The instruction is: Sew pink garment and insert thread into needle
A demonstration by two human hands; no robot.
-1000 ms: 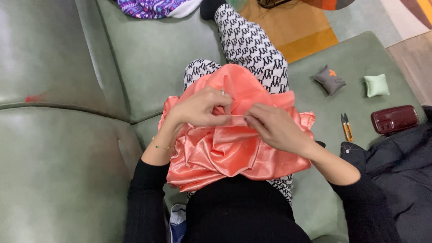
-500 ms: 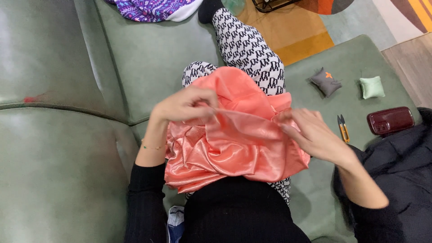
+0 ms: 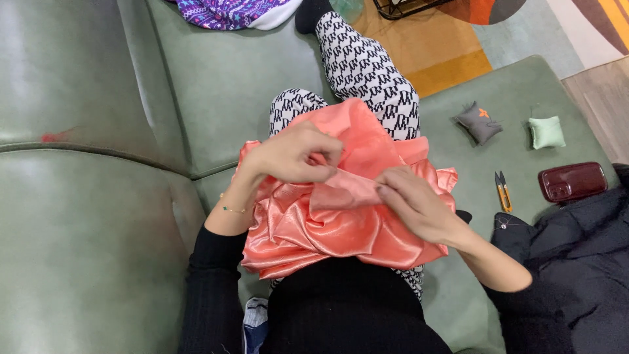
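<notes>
Left hand [image 3: 295, 156] pinching coral satin fabric [image 3: 327, 226] at ten o'clock; right hand [image 3: 416, 206] gripping fold at three. Best kept taut, edges aligned.

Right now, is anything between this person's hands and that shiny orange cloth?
No. The left hand and the right hand both rest directly on the satin cloth bunched on the lap, fingers pinching its folds.

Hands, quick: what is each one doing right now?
Left hand: closed, pinching a fold of the pink satin fabric.
Right hand: fingers curled, gripping the same fabric's edge.
</notes>
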